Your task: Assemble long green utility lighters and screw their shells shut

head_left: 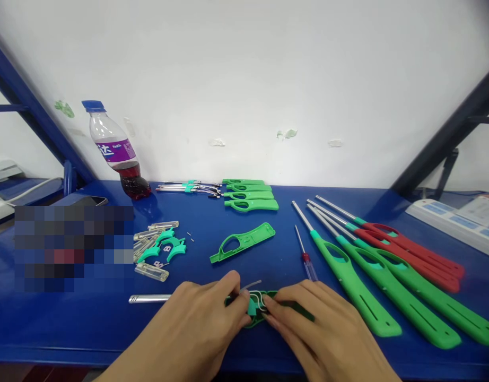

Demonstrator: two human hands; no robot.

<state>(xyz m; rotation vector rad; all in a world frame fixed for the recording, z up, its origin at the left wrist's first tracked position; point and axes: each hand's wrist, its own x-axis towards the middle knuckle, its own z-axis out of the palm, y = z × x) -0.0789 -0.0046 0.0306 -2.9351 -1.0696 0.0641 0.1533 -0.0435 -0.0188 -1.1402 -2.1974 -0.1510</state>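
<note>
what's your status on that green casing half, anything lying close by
Left grip holding green casing half; right grip at looped white wire; screwdriver just beyond right grip.

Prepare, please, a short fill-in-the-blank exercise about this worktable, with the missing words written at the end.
1. The left hand and the right hand are both at a shell of the colour ____.
2. The cap of the bottle is coloured ____.
3. Among the long lighters, the number of red ones is ____.
4. In the picture, the bottle is to the ____ of the screwdriver.

Missing words: green; blue; two; left.
</note>
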